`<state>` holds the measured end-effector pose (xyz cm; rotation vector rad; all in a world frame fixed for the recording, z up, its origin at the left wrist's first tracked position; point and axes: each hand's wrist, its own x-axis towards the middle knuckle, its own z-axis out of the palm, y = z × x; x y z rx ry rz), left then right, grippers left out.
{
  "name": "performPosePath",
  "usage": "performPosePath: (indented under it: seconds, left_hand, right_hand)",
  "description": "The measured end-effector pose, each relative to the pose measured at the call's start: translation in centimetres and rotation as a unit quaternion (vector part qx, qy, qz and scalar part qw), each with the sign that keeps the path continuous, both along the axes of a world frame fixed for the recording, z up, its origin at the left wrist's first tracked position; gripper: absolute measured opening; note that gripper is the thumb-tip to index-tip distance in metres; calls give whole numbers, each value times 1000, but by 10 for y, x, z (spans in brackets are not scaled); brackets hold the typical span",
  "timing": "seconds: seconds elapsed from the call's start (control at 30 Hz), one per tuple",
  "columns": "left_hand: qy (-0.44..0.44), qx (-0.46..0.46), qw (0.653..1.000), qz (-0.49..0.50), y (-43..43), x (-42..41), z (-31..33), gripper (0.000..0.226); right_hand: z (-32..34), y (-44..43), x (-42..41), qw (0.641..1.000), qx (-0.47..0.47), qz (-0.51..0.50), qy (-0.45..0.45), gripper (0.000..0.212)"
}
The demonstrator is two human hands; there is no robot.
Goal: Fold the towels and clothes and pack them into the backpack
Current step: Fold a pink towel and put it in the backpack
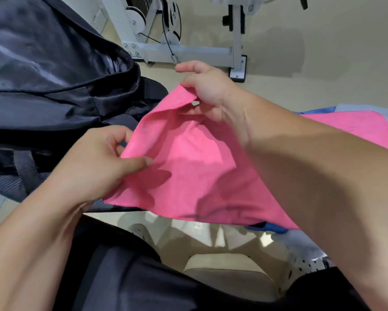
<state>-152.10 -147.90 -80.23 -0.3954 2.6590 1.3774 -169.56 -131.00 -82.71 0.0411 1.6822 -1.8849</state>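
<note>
The dark backpack (54, 70) fills the upper left of the view, its glossy flap hanging over a darker body and grey straps below; whether its mouth is unzipped cannot be told from here. In front of it, held up in the air rather than lying on anything, is the pink towel (188, 171), its right part passing under the right forearm toward a second pink cloth (356, 124) that lies flat on pale blue laundry (341, 107) at the right edge. Beyond them stands a white metal frame (184, 50) on the beige floor.

The left hand (94, 162) pinches the towel's left edge, thumb on top and fingers curled beneath, closed on the fabric. The right hand (208, 90) nips the upper corner between thumb and bent fingers, the index finger lifted free. So the towel hangs between the two grips, sagging in the middle, most of its body below and right of both hands.

This looks like a fold in progress. To do it well, the two held points should be drawn taut so the edge runs straight, then brought together corner on corner before the slack below is smoothed, giving a flat packet that slides into the backpack just to the left.
</note>
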Motion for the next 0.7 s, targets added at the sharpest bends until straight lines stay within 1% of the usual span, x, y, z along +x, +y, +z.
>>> performPosePath:
  seconds: [0.07, 0.1, 0.2, 0.27, 0.4, 0.53, 0.6, 0.7]
  left_hand:
    - [-10, 52, 998, -18, 14, -4, 4, 43]
    - [-20, 63, 997, -42, 25, -6, 5, 42]
    - [-39, 73, 987, -137, 67, -14, 2, 36]
    - [-55, 105, 974, -192, 98, -19, -1, 27]
    - [-54, 106, 949, -293, 163, -25, -3, 22]
    - [-50, 124, 939, -317, 217, -29, -14, 33]
    - [-47, 111, 944, -307, 237, -32, -28, 31]
    - [-54, 83, 950, -296, 255, -34, -50, 25]
  right_hand:
    - [0, 9, -2, 1000, 9, -13, 8, 32]
    - [-1, 15, -3, 999, 16, -25, 13, 31]
    - [1, 48, -6, 996, 43, -72, 31, 29]
    - [6, 77, -8, 992, 64, -94, 54, 29]
    - [24, 137, -7, 986, 104, -90, 91, 26]
    - [31, 192, 2, 980, 145, -82, 106, 28]
    - [22, 212, 9, 975, 180, -86, 99, 31]
    - [-2, 229, 21, 964, 239, -69, 93, 28]
